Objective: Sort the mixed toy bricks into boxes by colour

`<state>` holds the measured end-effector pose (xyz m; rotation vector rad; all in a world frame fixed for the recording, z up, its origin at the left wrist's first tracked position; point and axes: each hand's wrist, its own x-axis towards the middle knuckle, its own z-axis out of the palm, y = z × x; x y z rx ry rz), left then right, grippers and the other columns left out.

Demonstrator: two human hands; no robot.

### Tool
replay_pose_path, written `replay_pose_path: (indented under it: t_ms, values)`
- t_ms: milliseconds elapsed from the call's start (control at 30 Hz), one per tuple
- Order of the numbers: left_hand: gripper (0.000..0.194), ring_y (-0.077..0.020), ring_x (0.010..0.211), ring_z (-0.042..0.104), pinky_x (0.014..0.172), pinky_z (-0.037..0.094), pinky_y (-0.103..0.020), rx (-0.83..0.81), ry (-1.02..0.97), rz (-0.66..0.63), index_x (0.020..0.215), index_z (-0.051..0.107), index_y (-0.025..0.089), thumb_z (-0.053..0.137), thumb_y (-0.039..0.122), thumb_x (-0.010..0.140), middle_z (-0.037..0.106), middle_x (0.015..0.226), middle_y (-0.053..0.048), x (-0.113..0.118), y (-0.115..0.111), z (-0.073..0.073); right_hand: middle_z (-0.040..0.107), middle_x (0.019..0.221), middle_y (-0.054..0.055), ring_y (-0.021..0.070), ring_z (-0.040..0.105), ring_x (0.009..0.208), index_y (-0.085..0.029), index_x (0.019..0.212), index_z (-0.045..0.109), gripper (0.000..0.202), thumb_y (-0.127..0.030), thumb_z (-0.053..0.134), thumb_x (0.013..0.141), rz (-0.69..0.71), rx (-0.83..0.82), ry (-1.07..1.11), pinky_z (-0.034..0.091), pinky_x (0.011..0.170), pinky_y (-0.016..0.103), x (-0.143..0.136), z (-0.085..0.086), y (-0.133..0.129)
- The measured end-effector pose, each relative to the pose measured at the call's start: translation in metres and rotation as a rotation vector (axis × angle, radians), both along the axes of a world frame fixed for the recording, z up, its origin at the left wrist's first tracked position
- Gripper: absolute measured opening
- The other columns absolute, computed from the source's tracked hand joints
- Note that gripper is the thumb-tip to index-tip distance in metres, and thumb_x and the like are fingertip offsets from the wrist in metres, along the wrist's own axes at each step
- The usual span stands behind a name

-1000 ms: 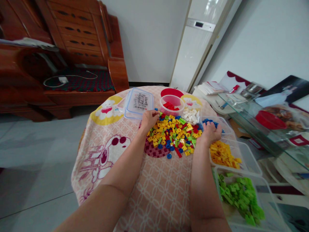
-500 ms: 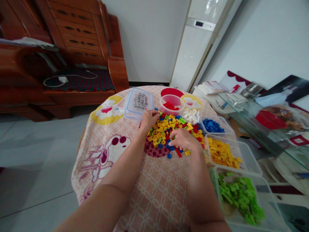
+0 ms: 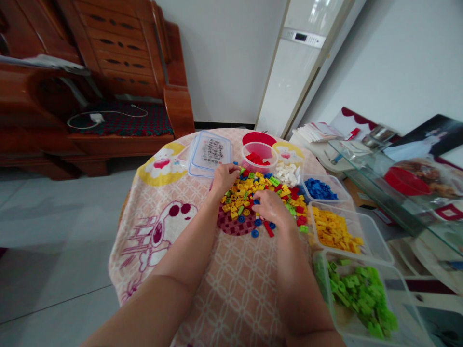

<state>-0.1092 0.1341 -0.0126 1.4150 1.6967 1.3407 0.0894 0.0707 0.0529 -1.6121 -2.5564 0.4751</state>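
A heap of mixed plastic building bricks (image 3: 249,193), mostly yellow with red, green and blue ones, is spread on the table. At its left edge my left hand (image 3: 225,177) is closed, fingertips together by the bricks; what they pinch, if anything, is too small to make out. Over the front right of the heap, my right hand (image 3: 271,205) has thumb and forefinger apart, close to the bricks. Blue wheel-shaped pieces (image 3: 255,233) and a long red brick (image 3: 268,229) lie just in front of it.
A round tub (image 3: 259,168) with red bricks stands behind the heap, beside a pile of white bricks (image 3: 287,173). Along the right are boxes of blue bricks (image 3: 320,189), yellow bricks (image 3: 336,229) and green bricks (image 3: 361,294). A lid with writing (image 3: 211,152) lies back left.
My right hand has shifted slightly back and left over the heap, and green and red bricks now show to its right. The left hand stays in the same place.
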Motion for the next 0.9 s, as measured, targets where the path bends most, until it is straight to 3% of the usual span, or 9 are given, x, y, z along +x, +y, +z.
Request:
replay_pose_path:
  t_ms: [133,267,400,500,700,800,900]
  values:
    - [0.026,-0.0174,0.070,0.073,0.070,0.058,-0.025,0.002,0.013,0.013,0.098,0.082,0.018,0.061,0.020,0.082,0.077,0.074,-0.002,0.000,0.000,0.000,0.077,0.089,0.006,0.0227,0.072,0.088,-0.018,0.115,0.077,0.032,-0.018,0.068,0.084,-0.141,0.031,0.232,0.052,0.084,0.031,0.009,-0.007,0.009]
    - [0.027,-0.0178,0.070,0.073,0.070,0.059,-0.025,0.002,0.007,0.012,0.098,0.082,0.017,0.061,0.021,0.082,0.078,0.075,-0.002,0.000,-0.001,0.000,0.067,0.067,-0.003,0.0182,0.066,0.058,-0.020,0.125,0.073,0.044,-0.025,0.065,0.082,-0.247,-0.068,0.541,0.054,0.063,0.030,0.018,-0.012,0.015]
    - [0.028,-0.0187,0.073,0.074,0.068,0.059,-0.025,0.004,0.000,-0.008,0.100,0.082,0.017,0.061,0.020,0.082,0.078,0.075,-0.003,0.000,0.000,0.000,0.066,0.062,-0.002,0.0178,0.064,0.048,-0.016,0.099,0.078,0.030,-0.032,0.065,0.077,-0.405,-0.074,0.829,0.051,0.046,0.027,0.028,-0.016,0.023]
    - [0.028,-0.0181,0.071,0.073,0.068,0.058,-0.025,0.002,0.006,-0.013,0.100,0.082,0.017,0.061,0.021,0.082,0.077,0.075,-0.003,0.000,-0.001,0.001,0.068,0.061,0.000,0.0211,0.069,0.054,-0.015,0.093,0.077,0.029,-0.032,0.068,0.072,-0.528,-0.006,1.079,0.057,0.048,0.029,0.034,-0.021,0.032]
    - [0.027,-0.0172,0.068,0.072,0.066,0.057,-0.025,-0.007,0.001,-0.018,0.100,0.082,0.015,0.060,0.017,0.083,0.076,0.074,-0.003,0.002,-0.004,0.005,0.065,0.067,-0.003,0.0218,0.076,0.069,-0.012,0.099,0.072,0.037,-0.026,0.074,0.065,-0.842,0.257,1.541,0.069,0.070,0.040,0.050,-0.034,0.052]
    - [0.026,-0.0167,0.068,0.072,0.068,0.057,-0.025,-0.018,0.004,-0.012,0.099,0.082,0.016,0.061,0.016,0.083,0.076,0.074,-0.003,0.002,-0.005,0.006,0.068,0.084,0.000,0.0225,0.077,0.086,-0.012,0.114,0.070,0.047,-0.022,0.073,0.068,-0.961,0.388,1.619,0.069,0.080,0.043,0.062,-0.037,0.060]
    - [0.026,-0.0166,0.068,0.072,0.070,0.058,-0.025,-0.023,0.013,-0.001,0.098,0.082,0.017,0.062,0.016,0.083,0.077,0.074,-0.002,0.002,-0.005,0.006,0.071,0.116,0.010,0.0251,0.074,0.108,-0.013,0.129,0.066,0.059,-0.019,0.067,0.070,-1.044,0.485,1.565,0.066,0.090,0.044,0.074,-0.038,0.065]
